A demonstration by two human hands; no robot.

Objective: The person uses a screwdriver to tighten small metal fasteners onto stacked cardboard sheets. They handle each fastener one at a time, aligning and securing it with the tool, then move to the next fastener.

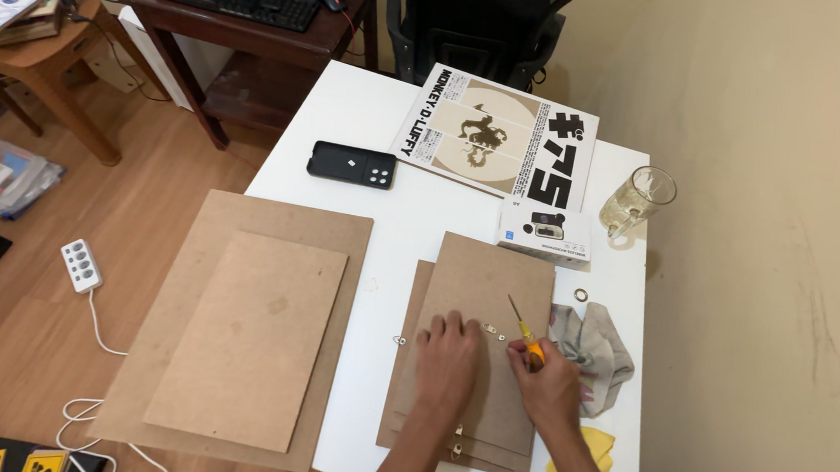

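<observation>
Fingers of your right hand (pixel 550 381) pinch a small yellow-handled screwdriver (pixel 522 330), tip aimed at a metal clip (pixel 489 327) on the brown backing board (pixel 476 343). Your left hand (pixel 448 358) lies flat, holding nothing, pressing the board down. Risk — the tip skids off the clip toward your left fingers, or gouges the board if the pressing hand eases.

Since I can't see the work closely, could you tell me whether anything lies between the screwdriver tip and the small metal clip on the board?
Nothing visible does: the screwdriver in the right hand points at the clip across bare board.
</observation>
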